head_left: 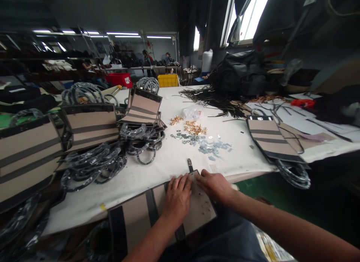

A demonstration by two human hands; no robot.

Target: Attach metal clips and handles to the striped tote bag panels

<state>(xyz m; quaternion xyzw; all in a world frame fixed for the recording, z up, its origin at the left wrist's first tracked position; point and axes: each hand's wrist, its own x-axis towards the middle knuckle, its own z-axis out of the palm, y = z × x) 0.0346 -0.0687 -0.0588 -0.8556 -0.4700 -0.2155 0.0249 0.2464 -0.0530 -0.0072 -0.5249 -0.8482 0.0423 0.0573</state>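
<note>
A beige bag panel with dark stripes and dark edging (136,217) lies at the front edge of the table, partly over my lap. On its right part is a plain beige board (198,213) with small dark marks. My left hand (177,196) rests flat across the panel and the board's left edge, fingers stretched out. At the board's upper right edge, my right hand (215,185) is closed, its fingers curled in; whatever they grip is hidden. A short dark strap with a metal piece (189,163) sticks out past the panel's far edge, just beyond my hands.
Small metal plates (212,146) and gold-coloured fasteners (194,127) lie scattered ahead, beside a clear plastic bag (192,111). Stacked panels (90,123) with plastic-wrapped handles (92,160) fill the left. Another panel (270,136) overhangs the right edge. Black strips (213,98) lie behind.
</note>
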